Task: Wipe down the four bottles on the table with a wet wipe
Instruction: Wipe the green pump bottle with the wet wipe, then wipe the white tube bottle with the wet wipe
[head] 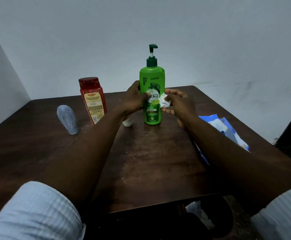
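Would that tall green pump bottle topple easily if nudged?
Probably tippy: the green pump bottle stands tall on a narrow base, with its pump head high above. The left hand gripping it suggests it needs steadying. Its smooth plastic may turn slippery under the wet wipe.

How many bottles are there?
4: green pump bottle in the middle, red bottle to its left, grey bottle farthest left, white bottle mostly hidden behind the left hand.
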`<action>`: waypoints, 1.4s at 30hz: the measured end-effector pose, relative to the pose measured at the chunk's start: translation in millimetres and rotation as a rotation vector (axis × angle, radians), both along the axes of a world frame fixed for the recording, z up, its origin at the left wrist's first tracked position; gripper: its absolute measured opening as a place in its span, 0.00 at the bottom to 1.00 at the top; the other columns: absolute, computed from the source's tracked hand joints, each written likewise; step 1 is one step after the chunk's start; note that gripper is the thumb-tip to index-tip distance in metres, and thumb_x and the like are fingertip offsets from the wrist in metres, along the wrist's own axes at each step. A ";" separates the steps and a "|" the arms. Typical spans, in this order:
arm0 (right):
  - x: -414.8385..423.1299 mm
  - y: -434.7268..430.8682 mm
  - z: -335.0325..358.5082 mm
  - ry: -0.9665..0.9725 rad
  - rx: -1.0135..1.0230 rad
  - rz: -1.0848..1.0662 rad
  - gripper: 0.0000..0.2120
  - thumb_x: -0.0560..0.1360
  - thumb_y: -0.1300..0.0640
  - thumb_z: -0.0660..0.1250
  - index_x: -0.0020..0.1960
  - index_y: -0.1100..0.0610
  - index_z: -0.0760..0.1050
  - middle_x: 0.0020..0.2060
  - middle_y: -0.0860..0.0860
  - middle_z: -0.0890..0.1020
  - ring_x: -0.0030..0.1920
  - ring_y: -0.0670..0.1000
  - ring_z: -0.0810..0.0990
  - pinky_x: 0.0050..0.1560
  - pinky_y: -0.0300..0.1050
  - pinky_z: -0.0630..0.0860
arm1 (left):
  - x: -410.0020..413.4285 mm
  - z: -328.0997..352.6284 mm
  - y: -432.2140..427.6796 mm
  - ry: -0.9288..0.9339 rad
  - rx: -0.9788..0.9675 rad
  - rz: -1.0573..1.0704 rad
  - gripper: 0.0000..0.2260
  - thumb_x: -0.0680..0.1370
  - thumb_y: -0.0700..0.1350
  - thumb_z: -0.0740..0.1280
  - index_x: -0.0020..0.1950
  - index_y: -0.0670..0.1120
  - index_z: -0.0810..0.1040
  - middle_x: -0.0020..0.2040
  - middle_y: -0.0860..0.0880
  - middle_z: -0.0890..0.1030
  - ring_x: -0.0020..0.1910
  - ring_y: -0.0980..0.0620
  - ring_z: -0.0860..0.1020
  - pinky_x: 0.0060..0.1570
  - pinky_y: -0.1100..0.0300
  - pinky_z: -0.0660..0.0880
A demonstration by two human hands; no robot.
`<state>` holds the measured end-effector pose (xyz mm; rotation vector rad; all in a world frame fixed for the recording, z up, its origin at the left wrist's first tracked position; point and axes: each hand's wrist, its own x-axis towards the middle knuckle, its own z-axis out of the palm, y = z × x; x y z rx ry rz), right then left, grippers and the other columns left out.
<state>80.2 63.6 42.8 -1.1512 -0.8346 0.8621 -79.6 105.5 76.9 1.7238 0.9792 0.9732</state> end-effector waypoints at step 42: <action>-43.5 -68.0 -9.4 0.146 -0.033 0.241 0.12 0.75 0.70 0.69 0.57 0.60 0.80 0.51 0.59 0.85 0.48 0.53 0.85 0.47 0.44 0.84 | -61.6 -48.3 -38.2 0.131 -0.044 0.377 0.22 0.75 0.41 0.75 0.68 0.44 0.73 0.61 0.45 0.81 0.53 0.51 0.80 0.48 0.60 0.76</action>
